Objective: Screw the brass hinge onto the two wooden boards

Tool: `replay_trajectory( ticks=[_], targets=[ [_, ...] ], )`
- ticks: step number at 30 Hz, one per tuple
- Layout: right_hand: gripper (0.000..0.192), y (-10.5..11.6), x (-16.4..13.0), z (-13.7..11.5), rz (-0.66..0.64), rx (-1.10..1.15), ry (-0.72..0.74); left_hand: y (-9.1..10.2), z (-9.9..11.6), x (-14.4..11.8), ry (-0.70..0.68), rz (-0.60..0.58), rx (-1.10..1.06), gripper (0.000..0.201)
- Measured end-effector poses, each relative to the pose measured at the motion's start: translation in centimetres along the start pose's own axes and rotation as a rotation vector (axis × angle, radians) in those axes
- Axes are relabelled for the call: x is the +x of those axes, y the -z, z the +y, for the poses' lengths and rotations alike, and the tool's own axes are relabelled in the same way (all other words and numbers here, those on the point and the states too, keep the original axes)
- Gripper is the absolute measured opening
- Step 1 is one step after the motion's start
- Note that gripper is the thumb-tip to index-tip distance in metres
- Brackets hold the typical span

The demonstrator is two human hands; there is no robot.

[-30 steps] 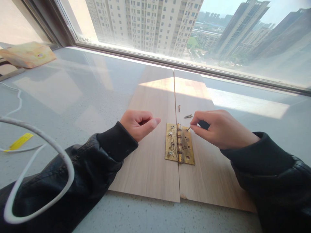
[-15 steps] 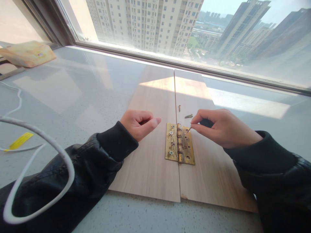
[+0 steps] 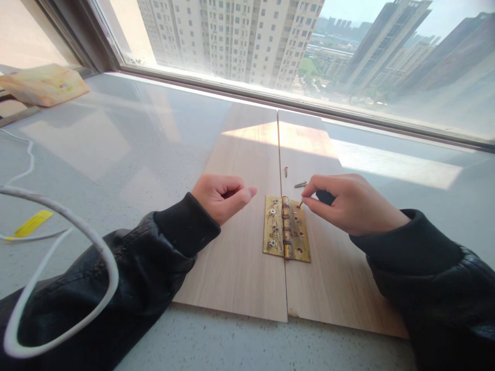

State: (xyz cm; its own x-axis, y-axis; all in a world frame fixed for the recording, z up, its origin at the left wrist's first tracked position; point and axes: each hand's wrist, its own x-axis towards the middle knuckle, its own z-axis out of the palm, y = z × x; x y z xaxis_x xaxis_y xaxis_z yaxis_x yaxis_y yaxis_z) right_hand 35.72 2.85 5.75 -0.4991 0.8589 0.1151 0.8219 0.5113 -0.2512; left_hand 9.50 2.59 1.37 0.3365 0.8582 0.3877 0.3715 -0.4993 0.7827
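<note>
A brass hinge [image 3: 286, 226] lies unfolded across the seam of two wooden boards. Screw heads sit in its left leaf; holes show in the right leaf. Between the thumb and forefinger of my right hand [image 3: 344, 203] is a small screw [image 3: 300, 204], its tip pointing down at the upper hole of the right leaf. Whether it touches the hole is unclear. My left hand [image 3: 224, 198] rests on the left board as a loose fist, left of the hinge, with nothing seen in it. Loose screws [image 3: 300, 184] lie above the hinge, one more [image 3: 286, 172] by the seam.
The left board [image 3: 240, 278] and right board [image 3: 332, 288] lie side by side on a pale speckled sill [image 3: 216, 340]. A white cable [image 3: 112, 257] loops over my left sleeve, near a yellow tag [image 3: 34, 224]. A tissue pack [image 3: 46, 85] is far left, below the window.
My right hand has moved slightly left, and the screw in it now stands steeper, with its tip nearer the hinge's upper right hole. My left hand has stayed put.
</note>
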Motion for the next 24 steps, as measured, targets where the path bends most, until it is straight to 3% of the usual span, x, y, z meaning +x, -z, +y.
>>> replay_trajectory(
  ticks=[15,24],
  targets=[
    [0.021,-0.1,-0.3,-0.5,-0.103,-0.149,-0.002,-0.2,0.4,-0.2,0.047,0.045,-0.019,0.04],
    [0.02,0.5,-0.5,-1.3,-0.226,-0.104,-0.007,-0.1,0.0,0.0,0.006,0.023,-0.011,0.04]
  ],
)
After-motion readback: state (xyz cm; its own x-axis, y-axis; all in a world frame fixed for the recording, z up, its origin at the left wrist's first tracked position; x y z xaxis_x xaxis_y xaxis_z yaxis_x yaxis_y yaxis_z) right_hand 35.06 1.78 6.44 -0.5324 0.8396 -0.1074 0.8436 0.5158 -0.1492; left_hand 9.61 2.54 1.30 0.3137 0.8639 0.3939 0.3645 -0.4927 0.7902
